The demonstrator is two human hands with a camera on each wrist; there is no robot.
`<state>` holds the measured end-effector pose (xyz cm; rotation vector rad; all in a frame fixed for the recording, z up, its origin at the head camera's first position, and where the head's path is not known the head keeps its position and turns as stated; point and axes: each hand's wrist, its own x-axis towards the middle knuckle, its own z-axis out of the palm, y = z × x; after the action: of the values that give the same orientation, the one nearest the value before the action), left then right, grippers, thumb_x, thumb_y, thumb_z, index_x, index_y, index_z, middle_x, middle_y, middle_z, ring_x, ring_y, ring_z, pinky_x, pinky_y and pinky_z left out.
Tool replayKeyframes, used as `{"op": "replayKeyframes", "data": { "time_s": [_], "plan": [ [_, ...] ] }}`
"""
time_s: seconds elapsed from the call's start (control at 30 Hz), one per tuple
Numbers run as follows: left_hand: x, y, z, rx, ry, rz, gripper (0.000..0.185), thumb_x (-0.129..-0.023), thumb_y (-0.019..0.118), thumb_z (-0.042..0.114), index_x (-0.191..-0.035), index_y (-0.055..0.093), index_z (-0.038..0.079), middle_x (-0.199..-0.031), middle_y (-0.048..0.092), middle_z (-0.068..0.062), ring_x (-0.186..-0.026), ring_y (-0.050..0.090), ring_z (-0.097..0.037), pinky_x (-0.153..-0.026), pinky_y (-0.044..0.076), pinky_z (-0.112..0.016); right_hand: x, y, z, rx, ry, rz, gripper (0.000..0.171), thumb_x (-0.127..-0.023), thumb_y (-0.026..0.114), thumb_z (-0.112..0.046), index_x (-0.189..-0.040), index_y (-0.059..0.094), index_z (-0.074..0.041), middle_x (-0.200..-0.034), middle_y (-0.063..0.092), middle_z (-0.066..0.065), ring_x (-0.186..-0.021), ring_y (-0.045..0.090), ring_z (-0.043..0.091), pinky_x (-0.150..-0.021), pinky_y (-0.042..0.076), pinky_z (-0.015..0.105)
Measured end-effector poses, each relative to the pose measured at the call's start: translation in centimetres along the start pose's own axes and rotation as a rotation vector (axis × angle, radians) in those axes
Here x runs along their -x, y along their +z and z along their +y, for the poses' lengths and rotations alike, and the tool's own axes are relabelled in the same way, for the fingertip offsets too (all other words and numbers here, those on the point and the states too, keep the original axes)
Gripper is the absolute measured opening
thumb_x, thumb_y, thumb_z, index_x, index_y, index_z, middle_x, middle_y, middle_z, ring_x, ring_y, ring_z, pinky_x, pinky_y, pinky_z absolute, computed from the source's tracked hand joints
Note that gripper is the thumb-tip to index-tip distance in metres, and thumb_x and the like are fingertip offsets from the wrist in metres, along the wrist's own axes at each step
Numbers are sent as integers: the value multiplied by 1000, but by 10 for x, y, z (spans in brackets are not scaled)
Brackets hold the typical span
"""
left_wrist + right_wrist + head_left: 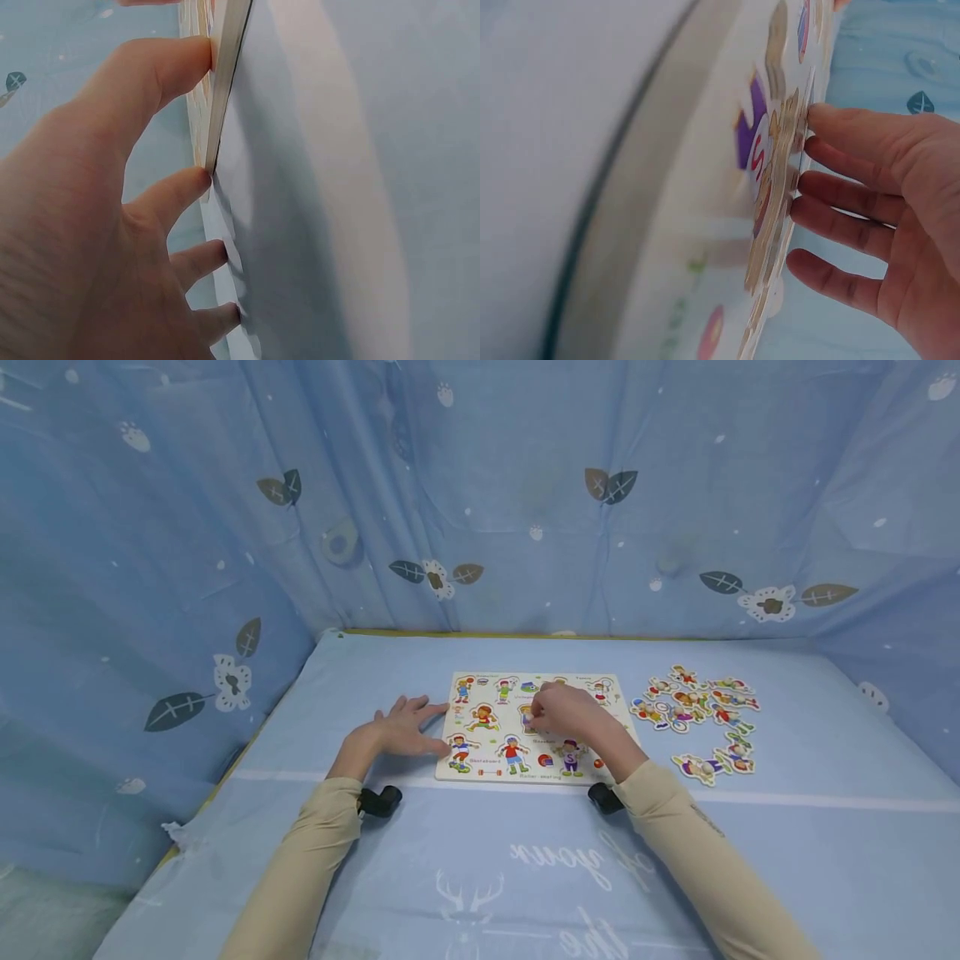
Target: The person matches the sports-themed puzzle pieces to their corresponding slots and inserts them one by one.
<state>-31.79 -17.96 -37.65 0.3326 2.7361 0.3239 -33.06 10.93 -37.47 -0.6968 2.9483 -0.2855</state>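
A wooden puzzle board (491,768) printed with sports figures lies flat on the table. My left hand (407,727) has its fingers spread at the board's left edge; in the left wrist view, the thumb and a fingertip touch that edge. Over the board's middle, my right hand (567,712) bends its fingers down and pinches a child-shaped puzzle piece (527,720), partly hidden beneath it. The right wrist view shows these fingertips (815,116) low against the board. Figures of a runner (482,717), a skater (513,754) and a purple-clad child (571,758) surround it.
Right of the board, loose figure pieces (678,718) lie in an overlapping pile, with a few more (701,768) nearer the front. Light blue cloth (450,835) covers the table. A patterned blue curtain (525,527) hangs behind it.
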Motion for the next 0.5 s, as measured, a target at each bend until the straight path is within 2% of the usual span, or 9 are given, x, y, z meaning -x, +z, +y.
{"op": "replayKeyframes", "data": {
  "time_s": [0.27, 0.5],
  "plan": [
    [2, 0, -1, 5, 17, 0, 88, -84, 64, 60, -158, 28, 28, -165, 13, -15, -150, 1, -45, -112, 6, -74, 6, -1, 1, -36, -17, -4, 30, -94, 68, -35, -110, 74, -11, -107, 63, 2, -88, 60, 16, -78, 52, 36],
    [-1, 1, -1, 0, 15, 7, 88, -84, 64, 61, -157, 28, 28, -165, 14, -15, -150, 2, -45, -112, 6, -74, 14, -5, 6, -79, 3, 1, 29, -96, 65, -27, -119, 71, -10, -120, 64, 5, -103, 62, 21, -90, 51, 41]
  ]
}}
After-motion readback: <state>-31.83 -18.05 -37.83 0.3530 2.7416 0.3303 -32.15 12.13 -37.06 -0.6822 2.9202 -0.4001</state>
